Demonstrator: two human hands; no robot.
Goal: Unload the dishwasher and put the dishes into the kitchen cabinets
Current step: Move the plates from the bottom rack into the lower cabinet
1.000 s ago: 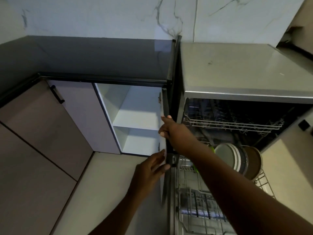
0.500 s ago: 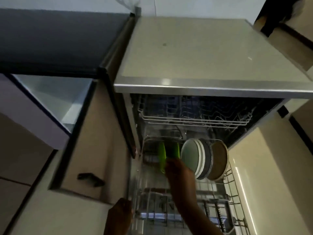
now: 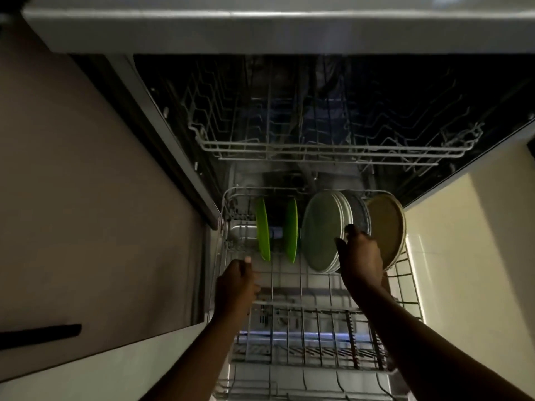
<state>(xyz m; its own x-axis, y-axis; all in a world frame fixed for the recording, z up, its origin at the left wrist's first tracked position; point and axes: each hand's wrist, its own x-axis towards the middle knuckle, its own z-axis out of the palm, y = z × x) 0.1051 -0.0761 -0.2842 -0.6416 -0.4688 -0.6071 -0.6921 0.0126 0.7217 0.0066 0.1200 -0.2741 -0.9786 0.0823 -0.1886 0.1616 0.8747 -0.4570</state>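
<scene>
The dishwasher's lower rack (image 3: 405, 287) is pulled out. At its far end stand two green plates on edge, a left one (image 3: 263, 230) and a right one (image 3: 291, 230). Beside them is a stack of grey-green plates (image 3: 320, 231), then a dark plate (image 3: 357, 212) and a tan plate (image 3: 386, 227). My right hand (image 3: 360, 259) is at the rim of the grey-green and dark plates, fingertips touching them; the grip is unclear. My left hand (image 3: 236, 285) hovers over the rack's left side just below the left green plate, fingers loosely curled and holding nothing.
The upper rack (image 3: 333, 146) sits inside the dark dishwasher, under the counter edge (image 3: 260, 30). A beige cabinet door (image 3: 95, 198) with a black handle (image 3: 40, 335) stands open on the left. A cream wall panel (image 3: 469, 270) lies to the right.
The view has swung from the open cabinet down to the dishwasher rack. My right hand moved from the green plates rightwards to the grey-green plates. My left hand came forward over the rack.
</scene>
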